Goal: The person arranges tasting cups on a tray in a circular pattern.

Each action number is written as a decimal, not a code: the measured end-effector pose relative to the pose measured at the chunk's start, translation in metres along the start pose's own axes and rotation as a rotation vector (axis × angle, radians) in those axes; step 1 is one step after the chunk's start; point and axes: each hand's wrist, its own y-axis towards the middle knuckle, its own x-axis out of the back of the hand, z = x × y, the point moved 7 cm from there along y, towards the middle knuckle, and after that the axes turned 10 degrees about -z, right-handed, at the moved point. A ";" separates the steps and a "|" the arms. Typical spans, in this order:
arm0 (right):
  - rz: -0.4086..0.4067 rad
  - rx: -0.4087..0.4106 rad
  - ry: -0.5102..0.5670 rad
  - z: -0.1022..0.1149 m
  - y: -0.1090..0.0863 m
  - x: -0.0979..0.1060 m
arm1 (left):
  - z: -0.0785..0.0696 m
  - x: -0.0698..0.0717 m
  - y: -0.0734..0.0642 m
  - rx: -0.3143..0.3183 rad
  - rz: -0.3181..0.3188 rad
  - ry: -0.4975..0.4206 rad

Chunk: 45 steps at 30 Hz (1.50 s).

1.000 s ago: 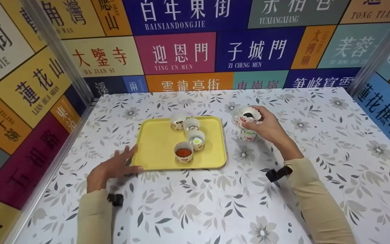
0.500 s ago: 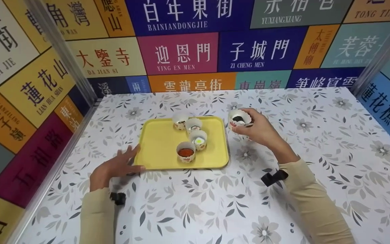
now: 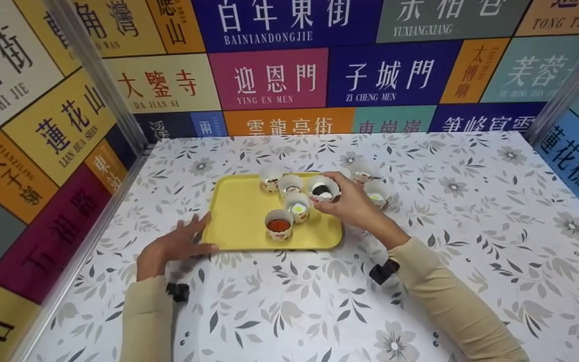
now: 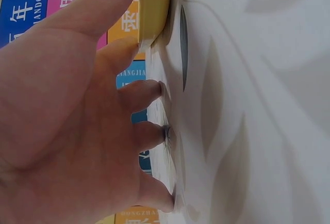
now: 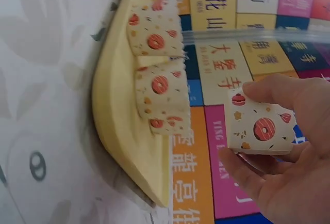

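Note:
My right hand (image 3: 354, 206) grips a small white paper baking cup (image 3: 323, 195) with black-and-white contents between thumb and fingers. It is over the right part of the yellow tray (image 3: 241, 211); in the right wrist view the donut-printed cup (image 5: 260, 131) is raised above the tray's level. My left hand (image 3: 176, 244) has its fingers spread at the tray's left edge, thumb at the near corner. In the left wrist view several fingertips (image 4: 154, 136) rest on the tabletop. On the tray stand a cup with red contents (image 3: 279, 227), a cup with a yellow-green centre (image 3: 298, 210) and others behind.
Two more paper cups, one farther back (image 3: 361, 176) and one with greenish contents (image 3: 377, 194), stand on the flowered tabletop (image 3: 289, 301) right of the tray. A wall of colourful sign panels (image 3: 269, 80) closes off the back and sides.
My right hand has carried the cup leftward from the cups at the right to over the tray, uncovering two cups there. The left hand stays at the tray's edge.

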 end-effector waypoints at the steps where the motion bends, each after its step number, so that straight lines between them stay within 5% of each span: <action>1: 0.010 0.002 0.004 0.002 0.000 -0.005 | 0.000 0.000 0.000 -0.002 -0.003 -0.005; 12: 0.020 0.054 0.045 0.021 0.006 -0.030 | -0.002 0.000 0.000 -0.039 -0.001 0.061; 25: 0.108 0.087 0.077 0.047 0.016 -0.058 | -0.001 -0.002 0.001 -0.059 0.007 0.037; 45: 0.168 0.137 -0.056 0.071 0.028 -0.107 | 0.001 0.000 0.004 -0.054 0.003 0.047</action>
